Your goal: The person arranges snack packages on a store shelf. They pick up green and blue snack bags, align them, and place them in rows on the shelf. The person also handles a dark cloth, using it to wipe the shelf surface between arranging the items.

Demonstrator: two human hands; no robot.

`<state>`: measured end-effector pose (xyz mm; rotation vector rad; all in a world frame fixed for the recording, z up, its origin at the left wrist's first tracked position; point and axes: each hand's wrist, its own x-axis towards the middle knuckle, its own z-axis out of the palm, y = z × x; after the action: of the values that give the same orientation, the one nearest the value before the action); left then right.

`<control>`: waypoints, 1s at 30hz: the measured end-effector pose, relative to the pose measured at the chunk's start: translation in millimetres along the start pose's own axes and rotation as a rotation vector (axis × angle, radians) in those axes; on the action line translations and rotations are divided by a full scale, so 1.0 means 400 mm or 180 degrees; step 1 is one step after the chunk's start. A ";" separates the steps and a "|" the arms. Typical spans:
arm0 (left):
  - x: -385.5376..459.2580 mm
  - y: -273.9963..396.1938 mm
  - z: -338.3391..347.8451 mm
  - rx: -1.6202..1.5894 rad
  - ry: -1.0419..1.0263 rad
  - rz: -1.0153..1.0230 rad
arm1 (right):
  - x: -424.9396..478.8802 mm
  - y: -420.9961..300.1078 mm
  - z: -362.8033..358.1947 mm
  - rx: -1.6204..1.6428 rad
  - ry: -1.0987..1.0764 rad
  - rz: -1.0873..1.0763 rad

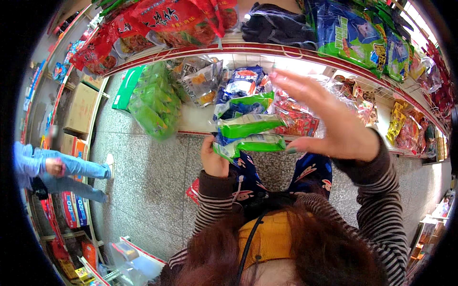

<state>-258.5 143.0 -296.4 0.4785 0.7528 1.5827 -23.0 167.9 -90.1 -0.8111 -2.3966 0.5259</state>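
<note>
My left hand (214, 159) grips the near left end of a small stack of green and blue snack packets (256, 134), held over the front edge of the lower shelf. To their right, my right hand (329, 118) is raised with thumb and fingers spread, holding nothing; it is slightly blurred. Just beyond the stack lies a blue and white snack bag (247, 80). Red snack packets (298, 116) rest on the shelf, partly behind my right hand. Silver and clear bags (202, 80) sit to the left of the blue bag.
Above runs the upper shelf's red edge (264, 47), carrying red noodle-snack bags (171, 23), a dark cloth bundle (279, 26) and blue-green bags (352, 37). Green packs (154, 100) jut out at the lower shelf's left end. A person in jeans (71, 164) stands in the aisle at left.
</note>
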 end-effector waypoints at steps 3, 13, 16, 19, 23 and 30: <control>0.015 -0.008 -0.020 -0.0105 -0.0112 -0.0354 | -0.031 0.056 0.050 -0.0039 0.0116 -0.0034; -0.020 -0.026 0.058 0.0312 -0.0436 -0.0254 | -0.060 0.227 0.087 0.0541 -0.0815 0.0575; -0.023 -0.031 0.081 0.0292 -0.0119 -0.0221 | -0.073 0.239 0.103 0.0253 -0.0695 0.0499; -0.021 -0.025 0.101 0.0721 -0.0082 -0.0339 | -0.101 0.244 0.109 0.0505 -0.0651 0.0694; -0.016 -0.030 0.141 0.0931 0.0039 -0.0220 | -0.107 0.209 0.095 0.1607 -0.1009 0.0881; -0.026 -0.067 0.178 0.0708 -0.0089 0.0278 | -0.099 0.179 0.128 0.1099 -0.0525 0.1138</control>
<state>-188.9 147.5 -264.2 0.7023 0.9018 1.5766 3.1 185.8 -181.3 -1.0738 -2.2158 1.1524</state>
